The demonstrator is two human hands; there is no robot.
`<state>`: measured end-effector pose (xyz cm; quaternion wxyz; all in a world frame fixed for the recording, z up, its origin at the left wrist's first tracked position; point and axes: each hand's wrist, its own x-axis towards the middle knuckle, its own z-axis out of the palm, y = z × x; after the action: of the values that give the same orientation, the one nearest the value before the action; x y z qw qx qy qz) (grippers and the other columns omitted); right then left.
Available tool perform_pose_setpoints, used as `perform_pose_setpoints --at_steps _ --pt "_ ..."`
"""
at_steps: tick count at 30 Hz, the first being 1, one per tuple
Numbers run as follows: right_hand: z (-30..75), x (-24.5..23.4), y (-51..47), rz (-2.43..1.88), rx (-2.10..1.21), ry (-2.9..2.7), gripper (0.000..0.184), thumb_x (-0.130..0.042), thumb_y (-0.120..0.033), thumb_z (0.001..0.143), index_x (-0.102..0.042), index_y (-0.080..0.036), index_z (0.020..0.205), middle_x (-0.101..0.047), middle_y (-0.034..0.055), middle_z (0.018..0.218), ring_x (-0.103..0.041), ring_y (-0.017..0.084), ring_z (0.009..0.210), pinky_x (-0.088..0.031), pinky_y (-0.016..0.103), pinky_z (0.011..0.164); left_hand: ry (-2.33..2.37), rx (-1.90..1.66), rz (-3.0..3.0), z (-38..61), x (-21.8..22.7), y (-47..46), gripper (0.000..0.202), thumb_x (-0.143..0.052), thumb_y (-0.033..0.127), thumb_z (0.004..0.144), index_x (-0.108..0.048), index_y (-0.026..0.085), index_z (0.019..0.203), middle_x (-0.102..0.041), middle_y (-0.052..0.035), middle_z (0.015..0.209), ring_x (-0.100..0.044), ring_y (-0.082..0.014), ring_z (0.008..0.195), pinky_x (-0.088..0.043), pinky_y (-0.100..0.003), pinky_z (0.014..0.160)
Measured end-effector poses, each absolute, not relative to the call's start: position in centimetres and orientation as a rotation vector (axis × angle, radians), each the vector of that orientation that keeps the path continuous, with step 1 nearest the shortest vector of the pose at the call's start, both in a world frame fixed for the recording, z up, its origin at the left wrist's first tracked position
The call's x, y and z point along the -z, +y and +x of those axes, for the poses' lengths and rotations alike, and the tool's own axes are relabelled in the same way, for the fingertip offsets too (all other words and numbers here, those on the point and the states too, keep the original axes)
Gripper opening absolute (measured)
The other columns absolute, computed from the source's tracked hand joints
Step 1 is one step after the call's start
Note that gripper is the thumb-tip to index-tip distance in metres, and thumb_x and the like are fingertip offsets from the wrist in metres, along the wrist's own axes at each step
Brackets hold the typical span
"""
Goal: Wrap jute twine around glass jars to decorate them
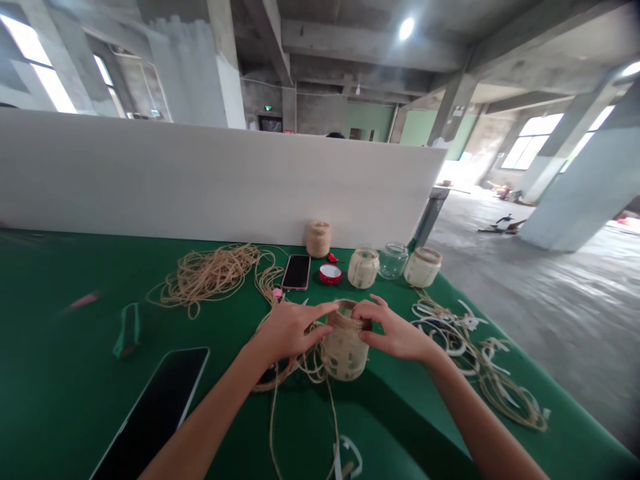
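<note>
A jar [345, 360] wrapped in pale material stands upright on the green table, with brown twine wound around its neck. My left hand [295, 328] is at the jar's left side, index finger on the rim and thumb against the wound neck. On the other side, my right hand [393, 330] grips the rim, its fingers curled over the top edge and its thumb pressed on the outside. Loose twine [313, 363] lies below my left hand and trails toward the table's front edge.
Behind stand two wrapped jars [363, 269] [423, 268], a clear glass jar [393, 261] and a twine spool [319, 240]. A red tape roll [331, 274], a phone [297, 273] and a twine heap [215, 277] lie nearby. Scraps [470, 353] lie right; a dark tablet-like device [155, 413], left.
</note>
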<state>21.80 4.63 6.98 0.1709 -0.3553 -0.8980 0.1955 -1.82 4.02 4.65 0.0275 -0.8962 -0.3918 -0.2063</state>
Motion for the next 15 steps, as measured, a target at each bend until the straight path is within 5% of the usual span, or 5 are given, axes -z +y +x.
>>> perform_pose_setpoints --at_steps 10,15 --pt "21.1 -8.2 3.8 -1.042 -0.384 -2.550 0.007 -0.050 -0.026 0.079 -0.048 -0.020 0.077 -0.053 -0.0003 0.075 -0.052 0.018 0.082 -0.009 0.055 0.101 -1.315 0.697 -2.769 -0.4 -4.1 3.6 0.037 -0.036 0.043 0.089 -0.042 0.021 0.118 -0.059 0.0040 0.059 -0.055 -0.0142 0.051 -0.028 -0.022 0.048" --pt "20.8 -7.8 3.2 -1.082 -0.318 -2.512 0.006 -0.048 -0.021 0.078 -0.048 -0.019 0.084 -0.052 -0.0001 0.075 -0.051 0.018 0.082 -0.010 0.055 0.101 -1.330 0.682 -2.749 0.1 -4.2 3.4 0.037 -0.034 0.045 0.089 -0.043 0.022 0.116 -0.061 0.0032 0.062 -0.058 -0.0156 0.055 -0.031 -0.022 0.050"
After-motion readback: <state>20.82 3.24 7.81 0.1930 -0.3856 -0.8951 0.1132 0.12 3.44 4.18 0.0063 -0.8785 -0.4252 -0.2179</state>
